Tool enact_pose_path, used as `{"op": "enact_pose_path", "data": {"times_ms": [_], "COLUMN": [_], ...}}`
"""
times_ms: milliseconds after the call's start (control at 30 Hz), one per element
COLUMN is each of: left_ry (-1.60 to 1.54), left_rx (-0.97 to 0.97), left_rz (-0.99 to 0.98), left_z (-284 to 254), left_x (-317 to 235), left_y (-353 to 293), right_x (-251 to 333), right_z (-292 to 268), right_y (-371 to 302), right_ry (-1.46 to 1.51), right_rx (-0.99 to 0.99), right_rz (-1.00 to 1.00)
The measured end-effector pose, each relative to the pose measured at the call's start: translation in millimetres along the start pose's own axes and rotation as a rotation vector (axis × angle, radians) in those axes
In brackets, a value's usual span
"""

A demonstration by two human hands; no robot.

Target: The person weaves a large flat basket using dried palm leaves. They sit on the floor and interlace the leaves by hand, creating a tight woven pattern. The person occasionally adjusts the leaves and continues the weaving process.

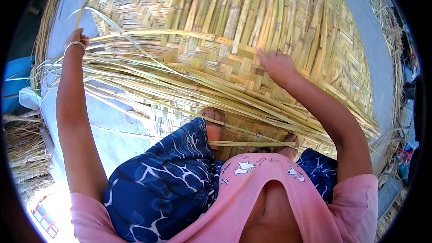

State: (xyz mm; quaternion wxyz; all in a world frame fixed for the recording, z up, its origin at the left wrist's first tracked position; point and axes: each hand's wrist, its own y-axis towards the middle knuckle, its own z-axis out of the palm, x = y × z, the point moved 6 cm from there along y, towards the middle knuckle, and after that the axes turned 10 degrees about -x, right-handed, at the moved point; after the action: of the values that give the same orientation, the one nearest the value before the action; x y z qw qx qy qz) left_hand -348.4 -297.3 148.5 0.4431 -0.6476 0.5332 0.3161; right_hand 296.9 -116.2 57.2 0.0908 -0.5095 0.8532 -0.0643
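Observation:
My left hand, raised at the far left, is closed around a long, flat split-cane strip. From that fist the strip runs rightward across a woven cane mat, and its other part bends up past the fingers. My right hand rests on the mat's weave, index finger stretched toward the strip's right part and the other fingers partly bent. Loose upright strips fan away from the weave beyond this hand. A bundle of loose cane strips lies across the mat, nearer me.
My bare feet stand on the mat's near part, below the bundle. Pale blue-grey floor shows around the mat. At the left are a blue container, a white plastic item and heaped dry stalks. More dry stalks line the right.

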Motion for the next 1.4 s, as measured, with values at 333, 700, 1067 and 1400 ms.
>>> {"op": "enact_pose_path", "data": {"times_ms": [333,700,1067,1400], "left_ry": [-0.502,-0.702,-0.857,-0.463], "left_rx": [-0.147,-0.094,0.373,0.647], "left_rz": [-0.014,-0.234,-0.083,0.360], "left_z": [-153.0,-23.7,-78.1,-121.8], "left_x": [-2.0,22.2,-60.3,-189.7], "left_y": [72.6,11.6,56.1,-80.3], "right_x": [-7.9,0.2,3.5,-4.8], "right_z": [-3.9,-13.1,-11.7,-21.1], "right_y": [2.7,9.6,7.9,6.7], "right_ry": [0.017,-0.077,-0.063,0.033], "right_rx": [0.054,0.178,0.099,0.089], "right_rz": [-0.032,-0.029,-0.038,-0.004]}}
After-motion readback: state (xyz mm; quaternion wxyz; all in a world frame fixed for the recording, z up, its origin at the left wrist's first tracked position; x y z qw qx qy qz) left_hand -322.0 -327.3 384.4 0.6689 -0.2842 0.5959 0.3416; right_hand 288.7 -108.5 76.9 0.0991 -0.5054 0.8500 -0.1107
